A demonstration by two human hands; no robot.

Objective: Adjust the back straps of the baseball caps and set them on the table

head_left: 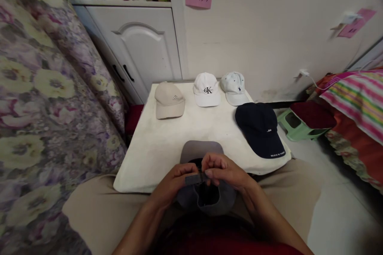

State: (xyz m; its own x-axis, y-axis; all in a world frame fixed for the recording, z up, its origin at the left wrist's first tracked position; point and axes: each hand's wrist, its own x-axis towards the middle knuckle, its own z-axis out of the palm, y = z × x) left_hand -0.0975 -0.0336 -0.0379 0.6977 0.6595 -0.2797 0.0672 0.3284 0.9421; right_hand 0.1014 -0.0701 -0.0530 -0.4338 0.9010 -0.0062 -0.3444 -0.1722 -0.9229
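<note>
A grey baseball cap (217, 204) lies at the table's near edge, its brim pointing away from me and its back opening toward me. Both hands are at its back strap (192, 179). My left hand (178, 176) pinches the strap, whose loose end sticks out to the left. Fingers of my right hand (226, 170) are closed on the strap by its buckle, which they partly hide. Farther off stand a beige cap (169, 99), a white cap (206, 89) with black lettering and a pale blue cap (234, 87). A navy cap (259, 127) lies at the right.
The caps rest on a table with a cream cover (143, 159). A flowered curtain (50, 119) hangs at the left, before a white cabinet (140, 40). On the right are a green stool (289, 125) and a bed with a striped cover (359, 99).
</note>
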